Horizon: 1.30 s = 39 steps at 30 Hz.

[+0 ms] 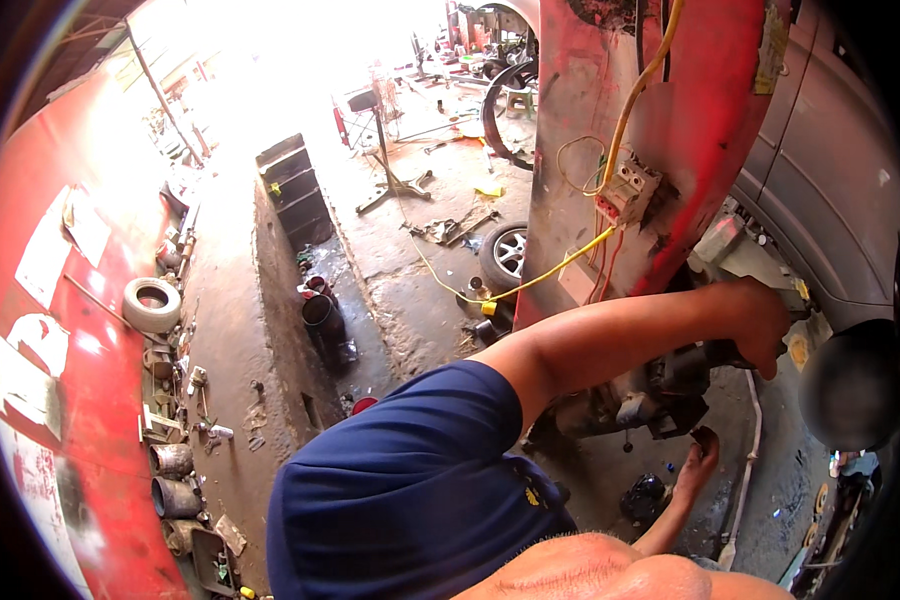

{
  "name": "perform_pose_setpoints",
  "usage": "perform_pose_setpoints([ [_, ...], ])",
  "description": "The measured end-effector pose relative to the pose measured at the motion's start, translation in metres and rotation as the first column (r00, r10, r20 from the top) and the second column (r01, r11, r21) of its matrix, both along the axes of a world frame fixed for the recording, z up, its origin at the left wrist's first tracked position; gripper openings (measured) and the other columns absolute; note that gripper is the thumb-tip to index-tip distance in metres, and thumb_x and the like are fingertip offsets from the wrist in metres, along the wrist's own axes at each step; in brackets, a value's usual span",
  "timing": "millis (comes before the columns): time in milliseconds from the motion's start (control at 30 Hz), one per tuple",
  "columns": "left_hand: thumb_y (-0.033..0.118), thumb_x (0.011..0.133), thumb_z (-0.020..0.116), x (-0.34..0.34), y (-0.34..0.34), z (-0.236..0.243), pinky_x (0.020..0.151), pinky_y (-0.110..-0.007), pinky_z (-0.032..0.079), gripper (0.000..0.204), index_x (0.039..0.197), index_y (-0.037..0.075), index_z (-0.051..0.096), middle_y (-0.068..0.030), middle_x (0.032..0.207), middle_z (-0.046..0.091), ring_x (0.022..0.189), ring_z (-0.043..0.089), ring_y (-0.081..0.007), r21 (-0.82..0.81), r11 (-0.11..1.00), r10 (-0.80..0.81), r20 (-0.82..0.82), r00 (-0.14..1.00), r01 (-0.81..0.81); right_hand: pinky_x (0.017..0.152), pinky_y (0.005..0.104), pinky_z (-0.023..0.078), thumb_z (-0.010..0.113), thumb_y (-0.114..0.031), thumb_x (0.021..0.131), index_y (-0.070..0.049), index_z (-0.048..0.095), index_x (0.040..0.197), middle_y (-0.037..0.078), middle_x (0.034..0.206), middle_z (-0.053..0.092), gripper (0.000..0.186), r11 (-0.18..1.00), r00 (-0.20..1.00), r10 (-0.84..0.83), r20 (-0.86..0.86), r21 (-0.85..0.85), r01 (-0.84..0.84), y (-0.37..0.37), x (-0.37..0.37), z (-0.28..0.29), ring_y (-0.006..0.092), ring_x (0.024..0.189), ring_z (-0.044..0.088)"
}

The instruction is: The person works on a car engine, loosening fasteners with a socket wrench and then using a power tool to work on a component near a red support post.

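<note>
My left arm, in a navy sleeve, reaches across to the right past the red pillar. At its end my left hand (760, 322) is bent over beside the grey car body, fingers curled down; what lies under them is hidden. Below that forearm is a dark, greasy metal assembly (635, 408), whose exact kind I cannot make out. My right hand (700, 462) comes up from below, its fingers curled together at the lower edge of this assembly. Anything between those fingers is too small or hidden to name. A black plastic bag (644, 497) lies on the floor near my right wrist.
A red pillar (660, 120) carries a socket box (630, 190) with a yellow cable. The grey car (820, 150) stands at right. A long floor pit (315, 250) holds a black bucket (322, 318). Tyres, cans and scrap line the red left wall (80, 400).
</note>
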<state>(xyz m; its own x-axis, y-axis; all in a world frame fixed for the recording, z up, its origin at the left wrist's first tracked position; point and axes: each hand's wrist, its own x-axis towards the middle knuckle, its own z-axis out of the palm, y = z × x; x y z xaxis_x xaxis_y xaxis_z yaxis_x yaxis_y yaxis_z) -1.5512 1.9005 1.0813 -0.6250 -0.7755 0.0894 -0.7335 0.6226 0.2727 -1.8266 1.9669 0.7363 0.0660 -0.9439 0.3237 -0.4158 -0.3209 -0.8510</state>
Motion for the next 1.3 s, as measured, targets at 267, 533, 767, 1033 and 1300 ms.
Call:
perform_pose_setpoints([
  [267, 0.059, 0.081, 0.075, 0.001, 0.001, -0.001, 0.092, -0.047, 0.058, 0.062, 0.110, 0.005, 0.083, -0.0153, 0.110, 0.080, 0.106, 0.075, -0.0349, -0.007, 1.000, 0.006, -0.010, 1.000, -0.006, 0.109, 0.0440, 0.047, 0.051, -0.007, 0.089, 0.006, 0.063, 0.125, 0.019, 0.123, 0.071, 0.040, 1.000, 1.000, -0.016, -0.010, 0.017, 0.016, -0.001, -0.001, 0.001, 0.0338, 0.116, 0.067],
  [533, 0.057, 0.082, 0.075, 0.005, 0.008, 0.004, 0.095, -0.048, 0.057, 0.062, 0.111, 0.003, 0.081, -0.0193, 0.111, 0.079, 0.108, 0.074, -0.0381, 0.031, 0.999, -0.010, 0.025, 1.000, 0.009, 0.109, 0.0433, 0.048, 0.052, -0.007, 0.089, 0.006, 0.063, 0.128, 0.020, 0.125, 0.072, 0.042, 1.000, 1.000, 0.011, -0.011, 0.009, -0.011, 0.001, 0.001, -0.001, 0.0340, 0.117, 0.068],
  [767, 0.045, 0.090, 0.071, -0.004, 0.004, -0.005, 0.081, -0.048, 0.058, 0.043, 0.095, 0.002, 0.080, -0.0201, 0.095, 0.077, 0.089, 0.075, -0.0357, -0.247, 0.948, -0.184, 0.085, 0.979, 0.199, 0.114, 0.0486, 0.044, 0.062, -0.022, 0.105, 0.005, 0.062, 0.139, 0.026, 0.142, 0.064, 0.043, 0.977, 0.942, -0.212, -0.259, -0.066, 0.202, 0.016, -0.023, -0.026, 0.0413, 0.131, 0.060],
  [1033, 0.041, 0.081, 0.077, 0.000, 0.002, 0.001, 0.086, -0.046, 0.058, 0.057, 0.119, -0.001, 0.071, -0.0247, 0.098, 0.077, 0.092, 0.076, -0.0380, 0.008, 0.996, -0.086, -0.151, 0.985, 0.088, 0.095, 0.0407, 0.057, 0.060, -0.004, 0.091, 0.001, 0.068, 0.121, 0.015, 0.121, 0.076, 0.031, 0.986, 0.987, -0.157, -0.037, 0.049, 0.159, 0.021, 0.007, 0.029, 0.0297, 0.118, 0.072],
  [1300, 0.036, 0.084, 0.080, 0.003, 0.014, 0.014, 0.080, -0.042, 0.059, 0.062, 0.131, -0.003, 0.068, -0.0200, 0.098, 0.079, 0.084, 0.076, -0.0286, 0.042, 0.997, -0.051, -0.139, 0.989, 0.058, 0.100, 0.0397, 0.055, 0.063, -0.003, 0.088, -0.002, 0.070, 0.120, 0.016, 0.117, 0.077, 0.032, 0.978, 0.984, -0.177, -0.026, 0.105, 0.179, 0.024, 0.021, 0.039, 0.0310, 0.115, 0.073],
])
